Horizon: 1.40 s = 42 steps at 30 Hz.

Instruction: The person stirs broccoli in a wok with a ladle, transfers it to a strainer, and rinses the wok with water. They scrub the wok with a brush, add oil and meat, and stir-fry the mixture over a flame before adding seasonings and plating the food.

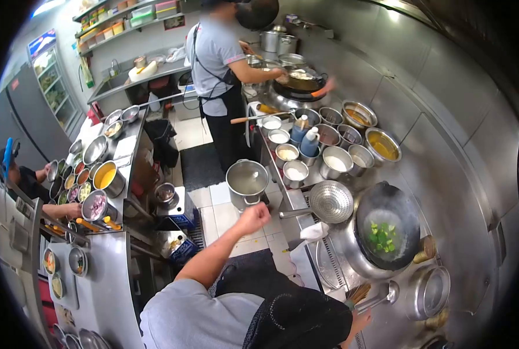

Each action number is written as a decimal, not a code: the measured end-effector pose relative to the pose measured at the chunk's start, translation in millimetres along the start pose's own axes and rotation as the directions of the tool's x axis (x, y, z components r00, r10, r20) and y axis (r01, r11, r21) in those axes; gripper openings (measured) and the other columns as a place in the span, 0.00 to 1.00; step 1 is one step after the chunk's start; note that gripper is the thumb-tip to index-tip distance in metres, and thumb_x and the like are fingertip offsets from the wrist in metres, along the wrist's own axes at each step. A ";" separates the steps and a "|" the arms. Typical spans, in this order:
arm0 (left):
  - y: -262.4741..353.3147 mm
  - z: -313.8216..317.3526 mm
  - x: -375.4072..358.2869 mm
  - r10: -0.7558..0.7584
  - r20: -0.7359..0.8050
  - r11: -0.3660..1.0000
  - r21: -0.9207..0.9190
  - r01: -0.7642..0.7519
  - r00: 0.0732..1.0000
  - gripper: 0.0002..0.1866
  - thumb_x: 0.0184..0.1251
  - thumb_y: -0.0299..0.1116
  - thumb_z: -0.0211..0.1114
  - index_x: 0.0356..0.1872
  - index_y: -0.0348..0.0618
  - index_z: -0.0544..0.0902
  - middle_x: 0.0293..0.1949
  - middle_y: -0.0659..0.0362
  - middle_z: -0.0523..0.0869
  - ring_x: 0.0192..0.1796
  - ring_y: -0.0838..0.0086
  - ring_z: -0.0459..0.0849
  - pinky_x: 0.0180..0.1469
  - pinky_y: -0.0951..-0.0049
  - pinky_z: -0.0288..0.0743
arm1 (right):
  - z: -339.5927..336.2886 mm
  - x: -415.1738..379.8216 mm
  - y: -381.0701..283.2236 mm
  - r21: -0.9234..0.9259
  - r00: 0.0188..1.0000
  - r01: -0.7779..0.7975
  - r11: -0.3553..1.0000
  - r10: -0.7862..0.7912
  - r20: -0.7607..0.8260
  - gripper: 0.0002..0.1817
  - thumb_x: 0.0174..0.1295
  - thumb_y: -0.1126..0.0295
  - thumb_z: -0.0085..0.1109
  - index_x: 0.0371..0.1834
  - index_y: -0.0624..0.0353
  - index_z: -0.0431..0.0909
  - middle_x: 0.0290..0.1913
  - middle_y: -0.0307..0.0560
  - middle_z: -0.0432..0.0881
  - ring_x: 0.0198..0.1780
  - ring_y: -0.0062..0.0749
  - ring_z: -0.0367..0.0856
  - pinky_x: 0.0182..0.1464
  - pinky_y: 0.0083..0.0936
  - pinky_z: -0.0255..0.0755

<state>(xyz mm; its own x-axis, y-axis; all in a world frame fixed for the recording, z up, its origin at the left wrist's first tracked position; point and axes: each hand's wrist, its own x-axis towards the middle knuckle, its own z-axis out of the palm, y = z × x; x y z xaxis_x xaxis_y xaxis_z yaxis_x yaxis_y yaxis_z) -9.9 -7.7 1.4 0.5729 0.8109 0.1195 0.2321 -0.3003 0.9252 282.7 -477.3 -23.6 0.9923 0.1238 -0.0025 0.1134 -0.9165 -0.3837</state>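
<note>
Two hands: apart; left hand (256, 218) curled, right hand's (360, 323) grip unclear.
Ladle (392, 292): upper right of nearer right hand, handle slanting lower left.

Cannot see inside the curled left hand (255, 220). Cannot make out the right hand's fingers near the brush (359, 294). Cannot name the orange thing (324, 88), smeared by blur. Can see only part of the bowls (91, 338), cut off by the bottom edge.
</note>
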 end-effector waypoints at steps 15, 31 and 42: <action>-80.6 -156.7 -49.8 -0.126 -0.015 0.964 0.232 0.126 0.992 0.11 0.66 0.40 0.62 0.41 0.45 0.81 0.28 0.50 0.86 0.33 0.53 0.86 0.37 0.55 0.78 | 77.6 -91.1 -251.6 0.309 0.792 0.551 0.775 -0.603 0.099 0.31 0.56 0.72 0.66 0.64 0.68 0.70 0.58 0.64 0.68 0.61 0.58 0.69 0.66 0.42 0.65; -112.7 -232.7 -38.2 -0.202 0.354 0.893 0.450 0.023 0.913 0.15 0.62 0.41 0.66 0.46 0.46 0.82 0.32 0.48 0.88 0.40 0.52 0.87 0.46 0.54 0.79 | 121.9 -192.9 -273.1 0.302 0.831 0.433 0.849 -0.506 0.230 0.29 0.57 0.69 0.68 0.63 0.64 0.74 0.62 0.67 0.66 0.58 0.58 0.75 0.57 0.41 0.75; -67.2 -167.3 17.5 -0.022 0.650 0.851 0.410 -0.327 0.759 0.18 0.63 0.43 0.67 0.50 0.48 0.80 0.31 0.51 0.88 0.38 0.54 0.87 0.43 0.57 0.79 | 125.0 -240.5 -190.7 0.316 0.946 0.180 0.931 -0.252 0.203 0.28 0.57 0.71 0.68 0.61 0.65 0.74 0.62 0.66 0.68 0.58 0.56 0.75 0.53 0.37 0.78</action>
<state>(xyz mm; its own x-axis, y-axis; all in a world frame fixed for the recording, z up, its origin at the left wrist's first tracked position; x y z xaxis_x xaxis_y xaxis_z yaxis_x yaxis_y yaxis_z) -147.0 110.7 1.6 0.9412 0.2955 -0.1639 0.3328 -0.7268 0.6009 16.2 -284.7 -65.3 0.9002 0.4254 -0.0935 0.2684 -0.7109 -0.6500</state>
